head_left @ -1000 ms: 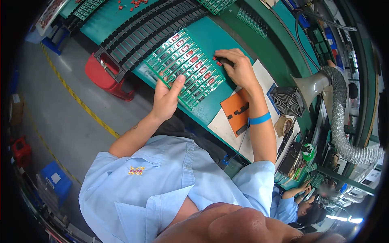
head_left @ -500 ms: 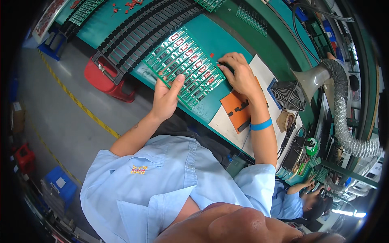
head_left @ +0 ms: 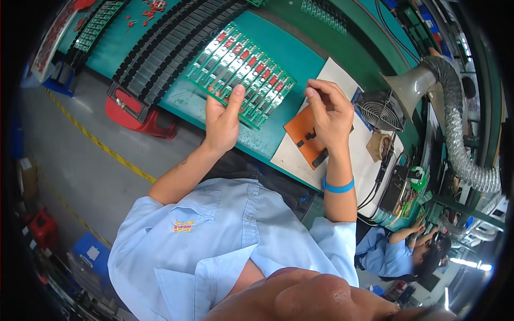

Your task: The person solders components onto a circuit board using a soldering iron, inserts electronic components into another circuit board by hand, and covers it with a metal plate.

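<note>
My left hand (head_left: 223,122) grips the lower edge of a green circuit board panel (head_left: 238,75), its thumb on top and fingers underneath. Rows of small boards make up the panel, with red, white and dark parts on them. It is held tilted above the teal bench (head_left: 184,101). Just right of the panel and apart from it, my right hand (head_left: 333,115) has its thumb and forefinger closed together. Whatever lies between those fingertips, if anything, is too small to make out. A blue band circles the right wrist.
Black slotted racks (head_left: 160,53) stand left of the panel, above a red stool (head_left: 139,120). An orange plate (head_left: 305,136) lies on a white sheet (head_left: 286,155) near a fan (head_left: 380,112) and a funnel-ended duct (head_left: 415,85). Loose red parts (head_left: 155,6) lie farther back. Another person (head_left: 393,254) sits at lower right.
My right hand has drawn back from the panel's right edge, toward the right and slightly down. The panel has tilted in my left hand. The small red piece beyond the panel no longer shows.
</note>
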`<move>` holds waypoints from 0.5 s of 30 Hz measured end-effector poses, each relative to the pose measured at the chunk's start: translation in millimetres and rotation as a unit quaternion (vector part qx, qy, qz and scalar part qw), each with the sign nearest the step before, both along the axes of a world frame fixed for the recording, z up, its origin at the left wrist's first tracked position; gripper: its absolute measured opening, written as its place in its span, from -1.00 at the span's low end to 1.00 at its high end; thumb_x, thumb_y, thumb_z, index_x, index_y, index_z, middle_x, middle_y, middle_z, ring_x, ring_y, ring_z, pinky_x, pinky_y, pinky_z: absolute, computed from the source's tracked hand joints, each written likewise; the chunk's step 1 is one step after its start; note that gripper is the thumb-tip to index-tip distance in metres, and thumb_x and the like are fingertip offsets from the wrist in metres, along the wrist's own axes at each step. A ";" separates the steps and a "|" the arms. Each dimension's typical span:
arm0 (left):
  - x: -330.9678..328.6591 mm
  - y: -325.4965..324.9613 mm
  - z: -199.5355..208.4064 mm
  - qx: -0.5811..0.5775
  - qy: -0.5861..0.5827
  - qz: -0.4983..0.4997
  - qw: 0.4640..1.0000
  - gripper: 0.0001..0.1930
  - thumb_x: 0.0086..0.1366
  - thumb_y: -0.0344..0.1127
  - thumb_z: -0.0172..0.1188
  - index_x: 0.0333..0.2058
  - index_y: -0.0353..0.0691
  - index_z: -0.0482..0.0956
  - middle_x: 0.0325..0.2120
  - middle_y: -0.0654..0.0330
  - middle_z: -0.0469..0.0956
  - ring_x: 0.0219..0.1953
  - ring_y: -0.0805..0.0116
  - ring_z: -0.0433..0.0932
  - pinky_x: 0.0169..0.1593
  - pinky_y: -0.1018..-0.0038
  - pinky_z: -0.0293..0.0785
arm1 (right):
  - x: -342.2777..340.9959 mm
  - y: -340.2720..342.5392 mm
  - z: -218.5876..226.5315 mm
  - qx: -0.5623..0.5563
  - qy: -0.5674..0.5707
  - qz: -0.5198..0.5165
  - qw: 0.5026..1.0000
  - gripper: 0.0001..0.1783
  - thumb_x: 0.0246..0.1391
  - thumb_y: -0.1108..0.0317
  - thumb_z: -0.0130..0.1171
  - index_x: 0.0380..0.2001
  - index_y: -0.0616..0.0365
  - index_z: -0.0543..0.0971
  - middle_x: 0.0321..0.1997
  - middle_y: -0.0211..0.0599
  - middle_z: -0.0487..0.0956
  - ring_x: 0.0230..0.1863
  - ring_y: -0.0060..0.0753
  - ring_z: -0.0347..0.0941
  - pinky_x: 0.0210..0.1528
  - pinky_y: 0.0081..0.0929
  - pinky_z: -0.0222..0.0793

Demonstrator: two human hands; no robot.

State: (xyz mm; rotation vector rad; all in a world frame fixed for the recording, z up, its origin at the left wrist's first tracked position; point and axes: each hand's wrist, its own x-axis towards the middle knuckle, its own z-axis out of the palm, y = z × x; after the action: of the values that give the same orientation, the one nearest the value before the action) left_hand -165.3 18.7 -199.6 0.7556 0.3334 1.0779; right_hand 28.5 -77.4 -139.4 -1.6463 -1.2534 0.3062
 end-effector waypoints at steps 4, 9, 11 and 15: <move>3.4 0.5 -3.1 0.006 0.003 0.011 1.000 -0.60 0.55 -0.43 0.04 0.30 -0.24 0.27 0.10 0.09 0.56 0.00 0.45 0.62 0.06 0.56 0.56 | 2.3 -3.4 -11.6 0.030 0.138 -0.017 0.990 -0.80 0.14 0.64 0.31 -0.14 0.30 0.69 -0.15 -0.22 0.66 -0.15 -0.37 0.60 -0.06 -0.53 0.57; 1.0 0.2 -10.2 0.022 0.021 0.014 0.999 -0.58 0.55 -0.44 0.02 0.32 -0.21 0.26 0.14 0.09 0.55 0.04 0.41 0.61 0.10 0.51 0.56 | -4.5 -5.7 -14.2 0.069 0.265 0.044 0.961 -0.74 0.09 0.71 0.33 -0.13 0.32 0.69 -0.14 -0.20 0.66 -0.10 -0.39 0.62 0.03 -0.56 0.60; -2.2 1.8 -15.8 0.038 0.021 -0.002 0.999 -0.57 0.56 -0.46 -0.01 0.34 -0.16 0.25 0.18 0.09 0.52 0.11 0.35 0.59 0.17 0.43 0.54 | -10.6 -6.2 -14.5 0.068 0.278 0.052 0.957 -0.73 0.07 0.73 0.34 -0.13 0.33 0.70 -0.13 -0.18 0.67 -0.11 -0.39 0.63 0.06 -0.56 0.61; -4.4 2.3 -18.9 0.047 0.020 -0.014 0.999 -0.56 0.57 -0.47 -0.04 0.36 -0.13 0.24 0.21 0.09 0.50 0.15 0.32 0.58 0.21 0.38 0.53 | -19.3 -3.6 -14.1 0.059 0.229 0.043 0.971 -0.74 0.05 0.70 0.37 -0.15 0.32 0.71 -0.12 -0.18 0.69 -0.15 -0.40 0.63 0.01 -0.58 0.63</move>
State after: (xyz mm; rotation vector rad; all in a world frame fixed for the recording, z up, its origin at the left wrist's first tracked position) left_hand -169.8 20.9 -218.5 0.8646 0.3056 1.0585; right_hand 9.2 -81.0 -153.5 -1.3225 -0.9701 0.6155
